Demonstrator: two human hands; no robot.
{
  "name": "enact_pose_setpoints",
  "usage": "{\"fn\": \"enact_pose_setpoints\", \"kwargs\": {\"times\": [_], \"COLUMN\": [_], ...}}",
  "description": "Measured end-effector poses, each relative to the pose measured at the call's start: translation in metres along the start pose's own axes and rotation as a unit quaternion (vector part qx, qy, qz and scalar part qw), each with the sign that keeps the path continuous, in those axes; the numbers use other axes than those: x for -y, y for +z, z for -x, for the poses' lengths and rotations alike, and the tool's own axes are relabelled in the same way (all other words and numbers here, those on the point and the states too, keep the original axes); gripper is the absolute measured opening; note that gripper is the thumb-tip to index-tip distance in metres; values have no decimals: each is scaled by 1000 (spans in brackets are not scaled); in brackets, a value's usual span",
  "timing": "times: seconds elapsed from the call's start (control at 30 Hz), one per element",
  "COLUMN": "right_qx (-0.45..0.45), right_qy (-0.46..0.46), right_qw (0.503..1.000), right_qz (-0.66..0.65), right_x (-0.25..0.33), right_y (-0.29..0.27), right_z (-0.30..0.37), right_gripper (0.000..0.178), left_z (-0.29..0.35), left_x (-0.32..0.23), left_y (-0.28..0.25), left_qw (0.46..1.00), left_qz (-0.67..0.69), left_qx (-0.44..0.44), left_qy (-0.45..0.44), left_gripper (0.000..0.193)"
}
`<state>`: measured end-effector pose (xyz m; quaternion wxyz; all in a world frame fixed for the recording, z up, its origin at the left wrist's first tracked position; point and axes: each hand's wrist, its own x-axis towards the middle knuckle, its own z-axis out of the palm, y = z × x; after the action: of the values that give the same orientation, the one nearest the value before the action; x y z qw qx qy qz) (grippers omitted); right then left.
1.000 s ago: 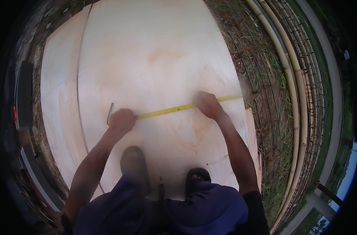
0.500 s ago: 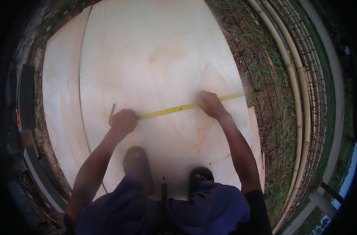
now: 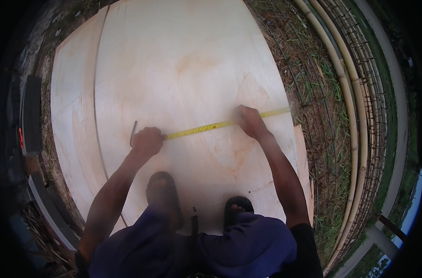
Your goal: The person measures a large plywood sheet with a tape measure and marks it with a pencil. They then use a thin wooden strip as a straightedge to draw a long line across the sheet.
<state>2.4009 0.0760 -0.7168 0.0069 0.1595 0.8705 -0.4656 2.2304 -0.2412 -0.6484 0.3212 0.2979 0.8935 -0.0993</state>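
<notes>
A yellow tape measure (image 3: 197,129) is drawn out across a large pale plywood sheet (image 3: 174,88). My left hand (image 3: 147,140) is closed at its near-left end, where the case is hidden in my fingers. Beside those knuckles a thin dark strip (image 3: 133,133) sticks out; I cannot tell what it is. The blade runs right and slightly away, passing under my right hand (image 3: 249,122), up to the sheet's right edge. That hand's fingers are curled down over the blade, and its fingertips are hidden.
My sandalled feet (image 3: 162,192) stand on the plywood. A long seam (image 3: 95,92) runs down its left side. To the right lie dry grass with dark rods (image 3: 308,92), bamboo poles (image 3: 343,88) and tied rebar (image 3: 375,99). Dark blocks (image 3: 31,116) and boards are at the left.
Both hands keep their hold on the tape. My right hand has shifted very slightly to the right and away; the left has hardly moved.
</notes>
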Motion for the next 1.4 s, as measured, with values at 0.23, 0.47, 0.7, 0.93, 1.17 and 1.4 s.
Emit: {"fn": "enact_pose_setpoints", "kwargs": {"times": [0.23,0.47,0.7,0.93,1.17,1.4], "right_qx": [3,13,4,11,-24,-392], "right_qy": [2,9,18,11,20,124], "right_qw": [1000,1000,1000,1000,999,838], "right_qz": [-3,1,-22,-8,-10,-359], "right_x": [2,1,3,2,3,7], "right_y": [0,0,1,0,5,17], "right_z": [0,0,3,2,6,102], "right_gripper": [15,16,16,17,15,11], "left_z": [-1,-2,-2,-1,0,-11], "left_x": [0,0,1,0,5,17], "left_y": [0,0,3,5,10,-3], "left_qw": [1000,1000,999,999,1000,999], "left_qz": [2,3,12,21,18,24], "left_qx": [13,18,21,-8,-17,30], "left_qy": [-9,-11,-23,-25,-11,-3], "left_gripper": [35,36,36,41,41,44]}}
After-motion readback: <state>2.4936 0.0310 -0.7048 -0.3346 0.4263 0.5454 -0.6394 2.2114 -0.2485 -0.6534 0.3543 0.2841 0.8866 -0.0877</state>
